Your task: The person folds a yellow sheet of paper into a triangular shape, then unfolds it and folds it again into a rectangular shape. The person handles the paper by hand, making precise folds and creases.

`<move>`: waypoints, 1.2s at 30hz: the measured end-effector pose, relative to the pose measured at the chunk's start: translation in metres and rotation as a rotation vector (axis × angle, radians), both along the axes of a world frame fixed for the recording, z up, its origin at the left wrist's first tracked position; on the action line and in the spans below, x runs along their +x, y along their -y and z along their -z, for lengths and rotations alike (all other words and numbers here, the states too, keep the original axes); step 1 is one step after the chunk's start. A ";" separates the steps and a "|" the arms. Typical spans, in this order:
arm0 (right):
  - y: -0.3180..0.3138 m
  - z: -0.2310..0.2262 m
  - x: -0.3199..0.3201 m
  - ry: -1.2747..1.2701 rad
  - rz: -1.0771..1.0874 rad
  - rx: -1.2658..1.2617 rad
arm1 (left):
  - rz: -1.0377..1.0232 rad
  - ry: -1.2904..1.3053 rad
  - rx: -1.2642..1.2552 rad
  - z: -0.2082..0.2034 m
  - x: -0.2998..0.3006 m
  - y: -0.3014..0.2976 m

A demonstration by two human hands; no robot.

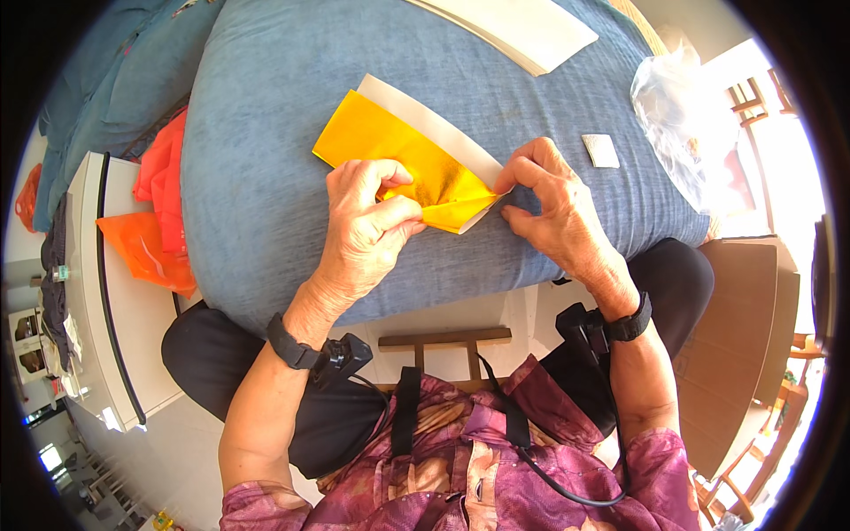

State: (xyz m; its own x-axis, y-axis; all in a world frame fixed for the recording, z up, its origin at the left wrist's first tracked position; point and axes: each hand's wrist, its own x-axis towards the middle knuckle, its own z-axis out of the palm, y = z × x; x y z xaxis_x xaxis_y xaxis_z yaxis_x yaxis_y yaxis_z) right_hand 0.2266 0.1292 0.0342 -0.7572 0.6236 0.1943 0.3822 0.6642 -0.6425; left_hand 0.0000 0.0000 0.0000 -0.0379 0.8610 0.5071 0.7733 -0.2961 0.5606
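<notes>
A sheet of shiny gold paper (390,133) with a pale strip along its far edge lies at a slant on a blue cloth surface. Its near right end is folded and creased. My left hand (363,212) pinches the paper's near edge between thumb and fingers. At the right corner, my right hand (551,202) grips the paper with bent fingers, while its thumb sits a little apart below. The fingertips hide part of the fold. To the right of my right hand lies a small white square (601,151).
A stack of long pale paper (522,26) lies at the far side of the blue cloth (257,177). Clear plastic (668,115) rests at its right edge. An orange bag (146,248) hangs by a white cabinet at left. A cardboard box (730,327) stands at right.
</notes>
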 end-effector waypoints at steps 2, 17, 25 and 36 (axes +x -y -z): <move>0.001 0.000 0.000 -0.040 -0.027 0.060 | 0.000 0.004 -0.010 0.000 0.000 0.001; 0.000 0.005 -0.003 -0.016 -0.006 0.062 | -0.062 0.093 -0.076 0.004 0.000 -0.001; -0.001 0.008 -0.005 -0.022 0.015 0.027 | -0.078 0.069 -0.002 0.010 0.001 -0.006; -0.001 0.014 -0.009 -0.038 0.027 0.098 | -0.123 0.012 -0.003 0.012 0.004 -0.010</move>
